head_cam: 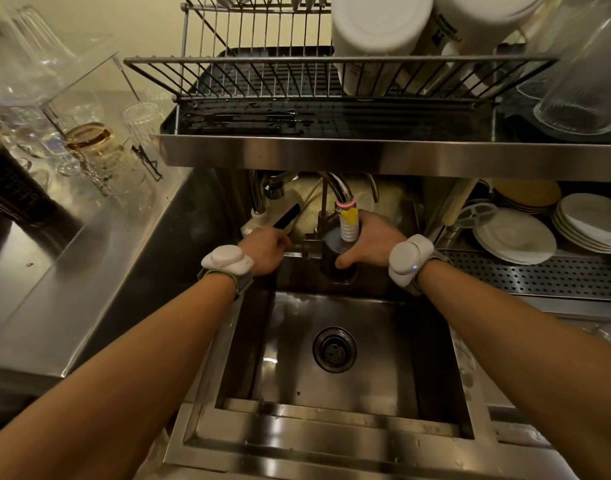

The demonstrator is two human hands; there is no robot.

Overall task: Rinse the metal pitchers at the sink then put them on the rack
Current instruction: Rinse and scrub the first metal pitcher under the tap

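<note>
One metal pitcher (330, 270) is gripped by right hand (370, 237), fingers curled round it, under faucet nozzle (348, 226), sink (394, 344) 12 o'clock. Tap lever (297, 251) is clasped by left hand (266, 245).

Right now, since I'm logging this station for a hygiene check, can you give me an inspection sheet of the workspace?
Surface: steel sink, drain strainer in the middle of the basin.
Job's things: metal pitcher held under the faucet nozzle; rack above the sink, white containers and a tall glass on its right.
Clutter: glasses on the left counter; stacked plates right of the sink.
Hands: left hand grips the tap lever; right hand holds the pitcher.
Cables: nothing seen.
Surroundings: pale wall behind the rack.
</note>
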